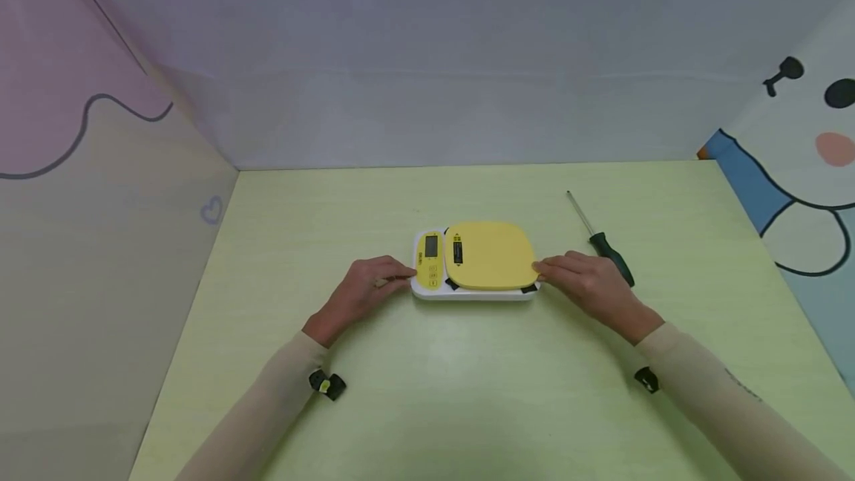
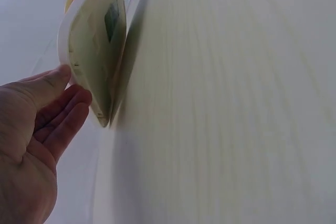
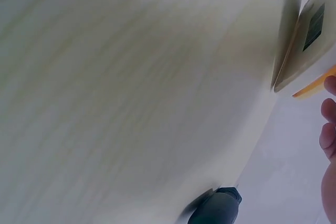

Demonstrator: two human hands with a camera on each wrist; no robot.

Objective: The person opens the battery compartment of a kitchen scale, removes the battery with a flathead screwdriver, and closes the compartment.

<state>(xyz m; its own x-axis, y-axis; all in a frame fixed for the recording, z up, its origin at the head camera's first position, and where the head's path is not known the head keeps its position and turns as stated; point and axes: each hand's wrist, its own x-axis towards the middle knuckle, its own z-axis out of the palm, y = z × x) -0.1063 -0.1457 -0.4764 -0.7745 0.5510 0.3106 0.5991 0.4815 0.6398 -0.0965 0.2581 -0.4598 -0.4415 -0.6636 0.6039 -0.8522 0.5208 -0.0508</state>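
Note:
A white kitchen scale [image 1: 477, 296] with a yellow platform [image 1: 494, 254] and a small display panel lies between both hands in the head view. My left hand [image 1: 370, 284] pinches its left edge, thumb and fingers on the rim. At the opposite end, the fingers of my right hand [image 1: 591, 284] grip the right edge beside the platform. Seen from the left wrist, the scale's underside [image 2: 97, 43] shows, tilted up off the tabletop along the near side, with a dark rectangular patch on it. In the right wrist view, only some right-hand fingers [image 3: 328, 111] appear.
A screwdriver [image 1: 609, 252] with a dark green handle lies on the light tabletop [image 1: 427, 392], just beyond my right hand. Its handle [image 3: 215, 208] also shows in the right wrist view. Printed cloth walls [image 1: 427, 117] border the table at the back and sides.

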